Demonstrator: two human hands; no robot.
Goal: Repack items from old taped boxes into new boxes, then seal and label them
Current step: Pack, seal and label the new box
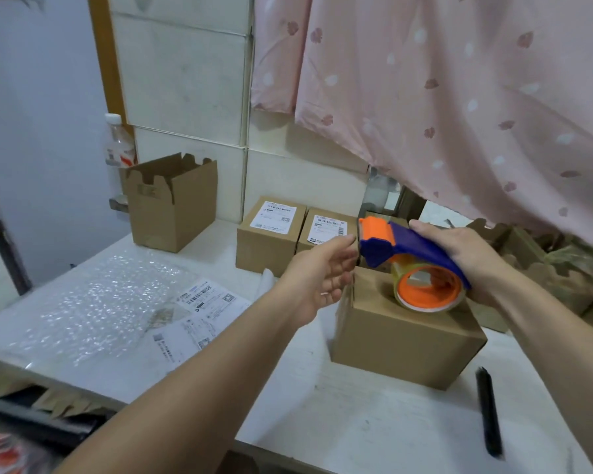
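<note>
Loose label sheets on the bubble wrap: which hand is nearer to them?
Left. The left hand hovers open just right of the label sheets; the right hand is farther right, gripping the tape dispenser over the front box.

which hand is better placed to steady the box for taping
Likely the left. The left hand is open and free beside the box's upper left edge, while the right hand grips the tape dispenser above the box.
</note>
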